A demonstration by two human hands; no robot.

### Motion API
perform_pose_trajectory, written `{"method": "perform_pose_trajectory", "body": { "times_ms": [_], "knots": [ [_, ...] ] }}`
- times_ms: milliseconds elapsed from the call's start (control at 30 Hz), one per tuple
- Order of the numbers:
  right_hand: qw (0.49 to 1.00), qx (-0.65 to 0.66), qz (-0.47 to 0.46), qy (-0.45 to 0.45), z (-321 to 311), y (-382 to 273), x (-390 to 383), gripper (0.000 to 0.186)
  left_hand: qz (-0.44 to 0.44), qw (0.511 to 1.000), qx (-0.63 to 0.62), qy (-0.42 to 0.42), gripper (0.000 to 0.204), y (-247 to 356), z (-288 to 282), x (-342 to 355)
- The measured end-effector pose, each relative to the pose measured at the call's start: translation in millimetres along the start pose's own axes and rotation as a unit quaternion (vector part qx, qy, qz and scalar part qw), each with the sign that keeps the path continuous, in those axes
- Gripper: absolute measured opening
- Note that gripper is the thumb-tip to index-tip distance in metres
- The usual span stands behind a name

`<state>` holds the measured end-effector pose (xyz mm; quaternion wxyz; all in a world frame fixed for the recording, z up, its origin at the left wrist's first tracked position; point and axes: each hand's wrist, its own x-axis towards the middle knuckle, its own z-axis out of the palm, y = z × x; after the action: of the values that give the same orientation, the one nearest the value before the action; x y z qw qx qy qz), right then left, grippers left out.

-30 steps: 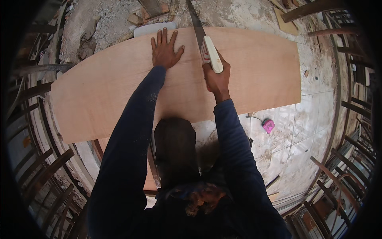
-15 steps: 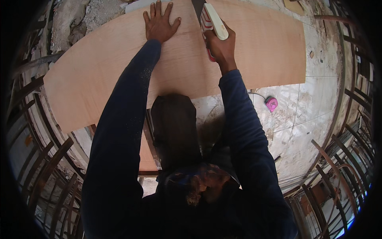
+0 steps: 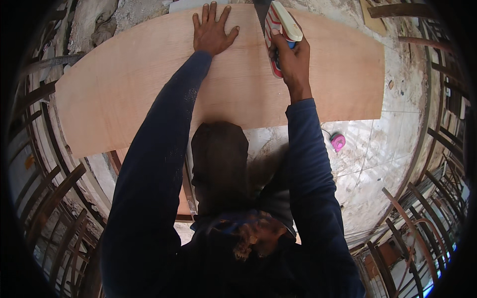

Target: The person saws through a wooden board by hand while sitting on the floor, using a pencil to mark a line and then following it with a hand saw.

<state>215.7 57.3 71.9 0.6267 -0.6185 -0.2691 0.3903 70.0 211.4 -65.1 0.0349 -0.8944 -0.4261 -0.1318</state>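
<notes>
A wide sheet of light brown plywood (image 3: pixel 144 84) lies across the view in front of me. My left hand (image 3: pixel 212 35) rests flat on it near the far edge, fingers spread. To its right, my right hand (image 3: pixel 294 64) is wrapped around the handle of a handsaw (image 3: pixel 287 22). The handle is cream and red with a blue patch. The saw's dark blade points away from me at the sheet's far edge, and its far end is cut off by the top of the picture. My knee (image 3: pixel 218 149) is at the sheet's near edge.
A pink tape measure (image 3: pixel 338 142) lies on the pale, stained tiled floor (image 3: pixel 367 159) right of my right forearm. Dark bars and poles (image 3: pixel 407 238) crowd both sides. Rubble (image 3: pixel 99 30) lies beyond the sheet at the far left. A flat tan piece (image 3: pixel 372 20) lies at the far right.
The view has shifted slightly. My right hand and the handsaw sit a little farther right, with the handle tilted differently. My left hand stays flat on the plywood.
</notes>
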Motion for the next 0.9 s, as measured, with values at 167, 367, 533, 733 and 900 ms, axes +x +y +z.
{"method": "perform_pose_trajectory", "body": {
  "times_ms": [167,367,533,733,900],
  "knots": [
    [0.994,-0.062,0.095,-0.005,-5,-7,24,0.028,-0.015,0.995,-0.089,-0.044,0.077,4,-18,6],
    [0.990,-0.054,0.112,-0.059,-4,-23,27,0.047,-0.016,0.989,-0.135,-0.058,0.075,2,-22,8],
    [0.995,-0.046,0.089,-0.027,1,-15,18,0.037,0.003,0.999,-0.013,0.037,0.077,1,-2,6],
    [0.988,-0.127,0.086,0.024,7,-15,14,0.051,-0.015,0.999,-0.005,-0.032,0.072,8,-6,5],
    [0.988,-0.148,0.039,0.019,-7,23,-30,0.065,-0.013,0.998,-0.037,-0.041,0.074,8,-2,6]
  ]
}}
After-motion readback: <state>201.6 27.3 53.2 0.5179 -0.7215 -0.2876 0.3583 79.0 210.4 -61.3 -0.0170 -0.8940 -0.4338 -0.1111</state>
